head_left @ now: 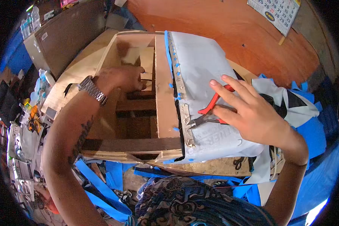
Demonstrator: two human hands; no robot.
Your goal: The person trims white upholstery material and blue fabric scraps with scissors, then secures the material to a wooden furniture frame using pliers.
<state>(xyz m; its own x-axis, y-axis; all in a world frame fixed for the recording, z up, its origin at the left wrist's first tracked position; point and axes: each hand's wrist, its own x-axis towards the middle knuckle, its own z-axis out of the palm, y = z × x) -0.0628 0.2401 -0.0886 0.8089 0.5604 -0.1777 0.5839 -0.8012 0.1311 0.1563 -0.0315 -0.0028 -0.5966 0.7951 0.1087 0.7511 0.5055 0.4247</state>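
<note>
We have the right hand (248,115) closed loosely round red-handled pliers (214,103), two fingers stretched out, the pliers' tips over the pale strip (185,116) along the white cloth (203,60). Left hand (126,80) is inside the wooden frame (167,98), fingers half-curled; we cannot tell if they grip anything. Crossbars (136,105) run just beside it. Scissors (238,163) lie on the bench (214,170), blue strips (101,193) below; bunched fabric (307,109) crowds the right side
</note>
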